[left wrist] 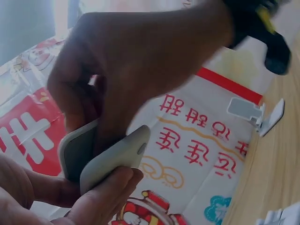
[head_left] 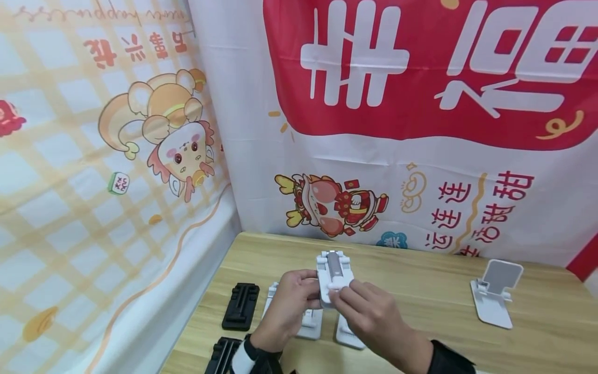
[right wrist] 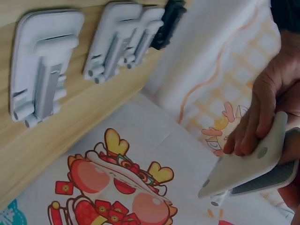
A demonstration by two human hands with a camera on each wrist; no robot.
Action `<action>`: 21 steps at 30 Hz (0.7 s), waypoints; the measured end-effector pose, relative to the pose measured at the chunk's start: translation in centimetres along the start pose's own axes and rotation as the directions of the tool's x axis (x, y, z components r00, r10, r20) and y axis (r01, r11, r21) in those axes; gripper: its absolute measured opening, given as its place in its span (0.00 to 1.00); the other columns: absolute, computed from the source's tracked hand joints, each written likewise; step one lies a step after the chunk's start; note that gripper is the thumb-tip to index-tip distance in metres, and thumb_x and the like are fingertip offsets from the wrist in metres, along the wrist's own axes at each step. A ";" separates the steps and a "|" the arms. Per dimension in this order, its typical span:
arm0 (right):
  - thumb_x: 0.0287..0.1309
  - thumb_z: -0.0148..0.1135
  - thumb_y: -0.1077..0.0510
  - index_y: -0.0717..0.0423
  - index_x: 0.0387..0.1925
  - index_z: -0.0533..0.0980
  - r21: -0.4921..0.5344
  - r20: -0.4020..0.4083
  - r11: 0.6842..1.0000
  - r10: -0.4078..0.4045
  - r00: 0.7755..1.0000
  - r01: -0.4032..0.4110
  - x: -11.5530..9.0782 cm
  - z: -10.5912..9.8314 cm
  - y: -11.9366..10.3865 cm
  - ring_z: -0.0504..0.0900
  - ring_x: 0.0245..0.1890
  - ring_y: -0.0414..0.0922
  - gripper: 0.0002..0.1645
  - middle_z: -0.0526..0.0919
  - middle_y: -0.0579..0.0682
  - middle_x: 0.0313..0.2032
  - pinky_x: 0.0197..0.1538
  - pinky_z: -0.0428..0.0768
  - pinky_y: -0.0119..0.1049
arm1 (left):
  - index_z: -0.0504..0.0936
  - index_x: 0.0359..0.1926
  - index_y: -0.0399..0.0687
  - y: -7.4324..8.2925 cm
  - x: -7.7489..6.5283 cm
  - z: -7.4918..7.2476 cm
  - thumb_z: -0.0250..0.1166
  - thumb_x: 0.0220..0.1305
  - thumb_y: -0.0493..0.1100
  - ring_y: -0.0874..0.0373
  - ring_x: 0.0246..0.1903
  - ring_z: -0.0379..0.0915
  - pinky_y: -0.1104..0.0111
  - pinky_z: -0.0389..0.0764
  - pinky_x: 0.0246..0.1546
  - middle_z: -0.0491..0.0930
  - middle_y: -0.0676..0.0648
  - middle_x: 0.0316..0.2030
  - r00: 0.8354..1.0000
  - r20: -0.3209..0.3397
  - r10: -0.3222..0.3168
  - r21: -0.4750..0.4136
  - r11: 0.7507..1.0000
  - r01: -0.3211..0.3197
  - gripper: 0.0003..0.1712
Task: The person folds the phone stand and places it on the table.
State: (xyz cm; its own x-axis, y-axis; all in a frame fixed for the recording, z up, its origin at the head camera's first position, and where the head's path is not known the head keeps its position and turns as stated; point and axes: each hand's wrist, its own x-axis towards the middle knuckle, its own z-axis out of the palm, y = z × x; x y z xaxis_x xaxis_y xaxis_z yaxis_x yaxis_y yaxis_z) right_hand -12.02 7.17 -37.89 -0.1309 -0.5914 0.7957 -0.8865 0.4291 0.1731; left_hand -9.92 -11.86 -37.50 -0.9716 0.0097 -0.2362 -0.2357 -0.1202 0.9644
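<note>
A white foldable phone stand [head_left: 343, 278] is held up above the wooden table between both hands. My left hand [head_left: 291, 298] grips it by the edge, with fingers on its back plate [right wrist: 251, 164]. From the near right side, my right hand [head_left: 374, 314] pinches its lower part. In the left wrist view, the stand's two plates [left wrist: 115, 157] stand apart at an angle, and right-hand fingers reach into the gap. Beneath the hands lie folded white phone stands [right wrist: 47, 65], partly covered by the hands in the head view.
Black folded stands [head_left: 241, 306] lie at the table's left. An unfolded white stand with a grey pad [head_left: 495, 293] stands at the right. A printed cloth [head_left: 252, 171] hangs behind the wooden table [head_left: 420, 275] and another along its left edge.
</note>
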 end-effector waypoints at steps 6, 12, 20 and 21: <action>0.65 0.68 0.58 0.49 0.39 0.89 0.152 0.103 0.974 0.154 0.983 -0.168 0.2 0.0 -0.3 0.75 0.30 0.35 0.06 0.86 0.41 0.33 0.31 0.79 0.22 | 0.71 0.64 0.24 0.4 -0.4 -0.8 0.58 0.73 0.34 0.50 0.49 0.87 0.63 0.88 0.49 0.85 0.33 0.52 1.000 -0.018 0.024 -0.009 1.000 -0.025 0.23; 0.61 0.73 0.55 0.52 0.49 0.79 0.409 0.343 0.614 0.582 0.737 -0.675 1.7 -0.9 1.2 0.81 0.41 0.37 0.16 0.83 0.43 0.42 0.45 0.84 0.30 | 0.69 0.66 0.25 0.8 -0.8 -1.0 0.59 0.73 0.34 0.50 0.49 0.87 0.62 0.88 0.49 0.84 0.32 0.53 0.999 -0.013 0.045 -0.034 0.998 -0.046 0.25; 0.74 0.57 0.51 0.68 0.65 0.64 0.383 0.863 -0.263 0.445 0.241 -0.886 2.4 -1.1 3.7 0.79 0.49 0.46 0.30 0.75 0.59 0.55 0.53 0.84 0.39 | 0.68 0.68 0.27 1.6 -1.7 -0.6 0.58 0.74 0.34 0.50 0.49 0.86 0.62 0.89 0.49 0.84 0.33 0.55 0.999 0.043 0.018 -0.048 0.999 -0.016 0.26; 0.74 0.55 0.51 0.69 0.64 0.64 0.375 0.881 -0.303 0.411 0.235 -0.876 2.4 -1.1 3.9 0.80 0.49 0.46 0.29 0.76 0.58 0.55 0.53 0.84 0.39 | 0.68 0.68 0.26 1.7 -1.7 -0.6 0.57 0.74 0.33 0.50 0.49 0.86 0.62 0.89 0.50 0.83 0.32 0.55 0.999 0.051 0.018 -0.050 0.999 -0.015 0.25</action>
State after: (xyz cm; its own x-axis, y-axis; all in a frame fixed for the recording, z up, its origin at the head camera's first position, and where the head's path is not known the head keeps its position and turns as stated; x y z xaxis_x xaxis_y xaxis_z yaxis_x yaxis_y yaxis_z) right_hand -15.27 8.17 -34.73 -0.7861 -0.5641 -0.2527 0.2164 0.1318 -0.9674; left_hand -8.61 -12.70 -35.56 -0.9754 0.0584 -0.2124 -0.2194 -0.1700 0.9607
